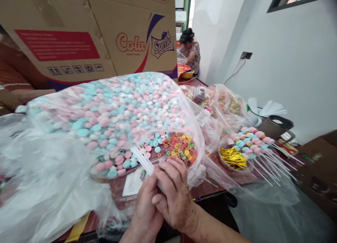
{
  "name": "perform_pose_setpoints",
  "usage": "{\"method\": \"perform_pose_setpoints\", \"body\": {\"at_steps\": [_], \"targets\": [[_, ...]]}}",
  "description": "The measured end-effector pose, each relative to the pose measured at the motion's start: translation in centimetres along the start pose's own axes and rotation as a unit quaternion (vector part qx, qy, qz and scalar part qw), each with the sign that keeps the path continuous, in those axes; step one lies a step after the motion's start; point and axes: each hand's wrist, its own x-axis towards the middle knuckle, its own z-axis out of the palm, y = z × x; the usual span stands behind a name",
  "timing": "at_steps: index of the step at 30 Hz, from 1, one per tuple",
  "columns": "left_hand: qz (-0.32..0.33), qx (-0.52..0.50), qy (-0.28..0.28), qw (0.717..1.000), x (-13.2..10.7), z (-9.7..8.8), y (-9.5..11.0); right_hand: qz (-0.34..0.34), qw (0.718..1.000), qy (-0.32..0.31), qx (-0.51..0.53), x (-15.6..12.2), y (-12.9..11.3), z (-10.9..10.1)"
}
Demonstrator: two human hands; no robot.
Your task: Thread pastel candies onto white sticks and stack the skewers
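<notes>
Dark red tabletop (210, 189) lies beneath white sticks (142, 160), clasped at their near ends between left hand (147, 202) and right hand (174, 195), pressed together. Just beyond: colored rings (181, 148) and pastel candies (142, 109) in a clear bag (200, 148). Behind these stands a cardboard box (110, 11); a pale wall (289, 60) closes the right side.

- A small hand-assembly workroom for sweets, it appears.
- 1 huge clear bag (194, 122) of pink, blue and white candies (113, 111) sprawls across a dark red table (209, 189).
- Candy skewers (251, 142) lie beside a bowl (238, 170) of gold ties (233, 158).
- White sticks (142, 161) and ring-shaped pieces (183, 148) show at the front.
- A big carton (105, 16) printed "Cola" and "Sprite" stands behind.
- 1 person (195, 57) leans over a tabletop in back.
</notes>
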Motion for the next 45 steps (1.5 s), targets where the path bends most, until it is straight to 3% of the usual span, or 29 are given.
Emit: {"method": "perform_pose_setpoints", "body": {"at_steps": [2,4,7,10,14,16,19,22,25,27,29,32,34,37,41,45], "targets": [[0.004,0.029,-0.002,1.000,-0.3,-0.7,-0.1,0.057,0.997,-0.026,0.049,0.2,0.6,-0.2],[-0.010,0.079,-0.044,0.996,-0.6,-1.4,-0.1,0.138,0.982,-0.062,0.114,0.5,1.4,-0.8],[-0.069,0.180,-0.127,0.973,-0.7,-2.5,0.0,0.262,0.935,-0.115,0.210,0.9,2.5,-1.5],[-0.115,0.247,-0.164,0.948,-0.6,-3.2,0.1,0.338,0.879,-0.142,0.305,1.2,3.4,-1.6],[-0.104,0.309,-0.193,0.925,-0.2,-3.4,0.2,0.413,0.808,-0.158,0.390,1.3,3.7,-1.0],[-0.092,0.302,-0.190,0.930,0.0,-3.4,0.1,0.428,0.796,-0.146,0.402,1.2,3.6,-0.6],[-0.067,0.255,-0.154,0.952,0.4,-3.2,-0.1,0.417,0.817,-0.123,0.378,1.2,3.8,-0.3],[-0.033,0.218,-0.098,0.970,0.9,-3.2,0.1,0.394,0.845,-0.143,0.331,2.0,5.2,-0.9],[0.017,0.200,-0.044,0.979,1.4,-3.7,0.9,0.322,0.914,-0.151,0.194,4.0,7.4,-1.9],[0.040,0.203,-0.024,0.978,1.7,-4.2,1.4,0.242,0.945,-0.206,0.072,5.6,8.7,-2.1],[0.048,0.207,-0.010,0.977,1.9,-4.7,1.6,0.174,0.936,-0.304,-0.041,6.9,9.3,-1.5],[0.046,0.200,0.008,0.979,2.2,-5.2,1.4,0.109,0.878,-0.429,-0.186,8.0,8.8,0.5],[0.045,0.192,0.011,0.980,2.3,-5.4,1.2,0.082,0.846,-0.466,-0.245,8.2,8.3,1.8],[0.045,0.183,0.007,0.982,2.5,-5.6,0.9,0.082,0.837,-0.474,-0.259,8.3,8.3,2.8],[0.045,0.174,0.005,0.984,2.5,-5.8,0.9,0.109,0.865,-0.439,-0.217,8.5,9.7,2.0],[0.043,0.163,-0.004,0.986,2.4,-5.7,0.8,0.024,0.865,-0.452,-0.215,8.0,10.6,0.9]]}}
